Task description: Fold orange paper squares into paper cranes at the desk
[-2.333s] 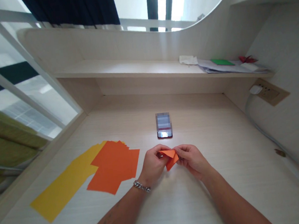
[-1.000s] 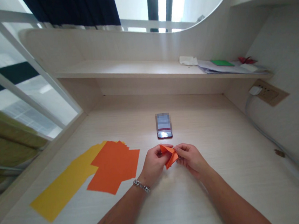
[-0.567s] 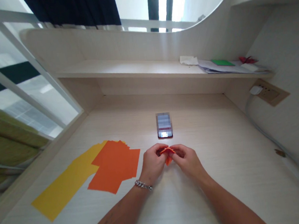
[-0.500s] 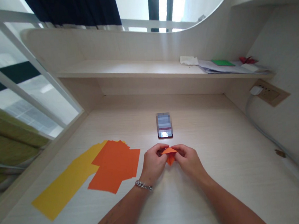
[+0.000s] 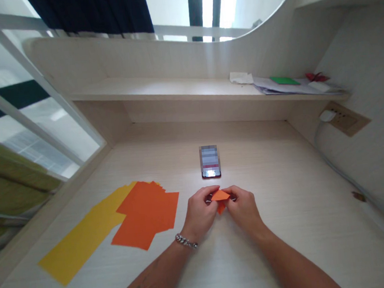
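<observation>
Between my two hands is a small piece of folded orange paper [image 5: 220,195], with a flat top flap and a pointed part hanging below it. My left hand [image 5: 200,211], with a chain bracelet at the wrist, pinches the paper's left side. From the right, my right hand [image 5: 243,205] pinches the other side. Some of the fingertips are hidden behind the paper. A phone [image 5: 210,161] with its screen lit lies just beyond my hands. To the left, orange paper sheets [image 5: 147,214] overlap a spread of yellow paper sheets [image 5: 82,236].
A shelf [image 5: 160,92] runs along the back of the desk, carrying papers [image 5: 285,88], a green sheet [image 5: 285,80] and a red folded item [image 5: 317,77]. At right, a white cable [image 5: 329,162] hangs from a wall socket [image 5: 345,118]. White bars [image 5: 33,114] border the left.
My hands have shifted slightly along with the folded orange paper, and its top flap now looks broader. The camera view has moved a little. The sheets and phone lie as before.
</observation>
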{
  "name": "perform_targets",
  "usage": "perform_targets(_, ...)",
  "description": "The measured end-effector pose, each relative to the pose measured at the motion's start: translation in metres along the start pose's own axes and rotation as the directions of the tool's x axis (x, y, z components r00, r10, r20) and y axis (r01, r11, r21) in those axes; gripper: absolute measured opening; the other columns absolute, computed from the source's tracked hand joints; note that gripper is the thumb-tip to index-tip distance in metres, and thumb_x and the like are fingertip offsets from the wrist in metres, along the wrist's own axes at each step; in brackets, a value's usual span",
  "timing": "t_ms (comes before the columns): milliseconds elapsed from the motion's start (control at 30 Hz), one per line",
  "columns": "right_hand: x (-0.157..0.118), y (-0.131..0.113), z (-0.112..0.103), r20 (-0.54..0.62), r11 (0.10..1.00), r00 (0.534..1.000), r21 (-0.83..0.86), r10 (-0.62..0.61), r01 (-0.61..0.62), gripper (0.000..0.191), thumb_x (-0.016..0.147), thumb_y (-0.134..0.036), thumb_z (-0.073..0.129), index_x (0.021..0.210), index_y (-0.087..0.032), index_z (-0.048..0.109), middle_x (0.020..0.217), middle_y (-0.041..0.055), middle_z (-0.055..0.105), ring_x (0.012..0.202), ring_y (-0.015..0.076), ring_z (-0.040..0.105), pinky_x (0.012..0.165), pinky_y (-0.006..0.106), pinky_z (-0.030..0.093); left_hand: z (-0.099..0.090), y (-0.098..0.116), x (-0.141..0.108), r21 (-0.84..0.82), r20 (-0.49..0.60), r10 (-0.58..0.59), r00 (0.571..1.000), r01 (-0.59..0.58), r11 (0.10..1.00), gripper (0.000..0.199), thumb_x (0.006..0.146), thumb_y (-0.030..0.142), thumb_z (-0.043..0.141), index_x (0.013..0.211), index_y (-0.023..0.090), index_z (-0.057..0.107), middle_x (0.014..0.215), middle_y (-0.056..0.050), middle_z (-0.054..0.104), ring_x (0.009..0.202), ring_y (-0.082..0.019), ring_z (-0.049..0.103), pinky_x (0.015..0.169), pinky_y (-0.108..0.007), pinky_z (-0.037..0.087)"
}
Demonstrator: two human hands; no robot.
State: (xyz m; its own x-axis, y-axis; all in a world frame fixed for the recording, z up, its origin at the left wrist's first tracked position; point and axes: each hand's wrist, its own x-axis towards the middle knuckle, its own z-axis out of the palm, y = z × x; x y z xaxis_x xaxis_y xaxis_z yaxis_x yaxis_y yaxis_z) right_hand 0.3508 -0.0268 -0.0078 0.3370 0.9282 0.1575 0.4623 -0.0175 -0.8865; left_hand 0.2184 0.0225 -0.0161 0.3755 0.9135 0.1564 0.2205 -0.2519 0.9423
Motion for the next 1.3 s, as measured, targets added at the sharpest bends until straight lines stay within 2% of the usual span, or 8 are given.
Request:
perform_targets(167,0.001,-0.003,0.002,0.097,0.992,0.995,0.124,0.005,-0.017,0.023,0.074,-0.023,0.058,0.091,-0.020,0.072,0.086,0.0061,0.073,0.077,0.0216,0.067,0.067,0.030,0.053,-0.005,-0.001,0.006,-0.025,-0.029,-0.102,0.994,0.101,0.995,0.028,0.072,0.010,0.055,0.095,0.016,0.070,0.096,-0.006,0.071,0.089,-0.018,0.065,0.081,-0.028,0.050)
perform_targets(267,0.004,0.000,0.001,0.212,0.947,0.974,0.292,0.074,-0.136,0.029,0.075,-0.035,0.062,0.095,-0.017,0.072,0.087,0.0093,0.073,0.078,0.0238,0.067,0.063,0.032,0.054,-0.008,0.002,0.009,-0.079,-0.038,-0.188,0.982,0.184,0.980,0.022,0.075,0.021,0.059,0.093,0.013,0.071,0.090,-0.008,0.073,0.081,-0.020,0.066,0.073,-0.029,0.052)
perform_targets(400,0.008,0.007,-0.001,0.323,0.808,0.927,0.485,0.189,-0.334,0.036,0.076,-0.044,0.061,0.095,-0.015,0.072,0.085,0.0104,0.072,0.077,0.0226,0.067,0.058,0.028,0.051,-0.010,0.007,0.010,-0.093,-0.041,-0.255,0.966,0.251,0.964,0.022,0.074,0.025,0.062,0.090,0.013,0.072,0.085,-0.009,0.073,0.079,-0.021,0.066,0.070,-0.029,0.052)
perform_targets(567,0.011,0.011,-0.002,0.349,0.756,0.901,0.508,0.257,-0.412,0.036,0.064,-0.043,0.073,0.089,-0.017,0.073,0.078,0.0084,0.072,0.072,0.0201,0.066,0.057,0.025,0.048,-0.010,0.007,0.008,-0.121,-0.026,-0.260,0.965,0.255,0.959,0.024,0.074,0.026,0.062,0.092,0.013,0.072,0.091,-0.011,0.073,0.081,-0.022,0.067,0.070,-0.030,0.052)
perform_targets(733,0.011,0.010,-0.004,0.354,0.785,0.907,0.484,0.229,-0.387,0.038,0.062,-0.041,0.075,0.091,-0.018,0.073,0.081,0.0086,0.072,0.074,0.0204,0.065,0.059,0.028,0.049,-0.010,0.004,0.006,-0.084,-0.007,-0.206,0.978,0.205,0.975,0.024,0.075,0.029,0.062,0.091,0.015,0.073,0.092,-0.010,0.073,0.082,-0.023,0.067,0.072,-0.031,0.052)
perform_targets(967,0.011,0.010,-0.004,0.319,0.863,0.939,0.430,0.129,-0.265,0.033,0.066,-0.035,0.073,0.094,-0.017,0.073,0.088,0.0090,0.073,0.077,0.0219,0.066,0.063,0.031,0.051,-0.009,0.001,0.004,-0.052,-0.003,-0.156,0.988,0.155,0.986,0.024,0.074,0.028,0.061,0.091,0.015,0.073,0.092,-0.009,0.073,0.084,-0.023,0.067,0.073,-0.031,0.052)
perform_targets(1167,0.010,0.012,-0.001,0.205,0.890,0.974,0.418,0.100,-0.180,0.026,0.070,-0.032,0.071,0.091,-0.017,0.073,0.085,0.0081,0.074,0.076,0.0216,0.066,0.067,0.032,0.052,-0.010,0.005,0.004,-0.192,0.108,-0.136,0.985,0.155,0.969,0.032,0.074,0.032,0.064,0.099,0.012,0.071,0.096,-0.011,0.072,0.085,-0.023,0.066,0.071,-0.029,0.052)
perform_targets(1300,0.010,0.010,-0.004,0.218,0.901,0.973,0.402,0.081,-0.165,0.026,0.073,-0.033,0.066,0.093,-0.017,0.073,0.086,0.0078,0.074,0.077,0.0218,0.066,0.067,0.032,0.052,-0.010,0.008,0.005,-0.321,0.165,-0.157,0.974,0.204,0.925,0.045,0.072,0.032,0.067,0.112,0.012,0.064,0.103,-0.013,0.070,0.086,-0.023,0.066,0.073,-0.030,0.053)
